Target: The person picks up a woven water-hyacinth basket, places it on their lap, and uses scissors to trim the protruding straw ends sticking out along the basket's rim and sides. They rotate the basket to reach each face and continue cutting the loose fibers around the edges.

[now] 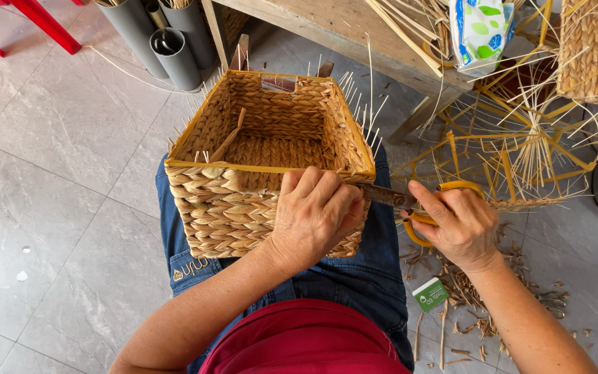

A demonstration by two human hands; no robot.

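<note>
On the lap, woven basket (243, 173) looks light, stiff-walled; left hand (316, 215) clamped over its near rim, right hand (455, 221) closed through the yellow-handled scissors (410, 204).

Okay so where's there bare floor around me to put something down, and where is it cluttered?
Bare grey floor tiles lie on the left, bordered by the square woven basket, the grey plastic pipes and red legs. On the right it is crowded: cut scraps, a small green card and yellow wire frames beside the wooden table.
</note>
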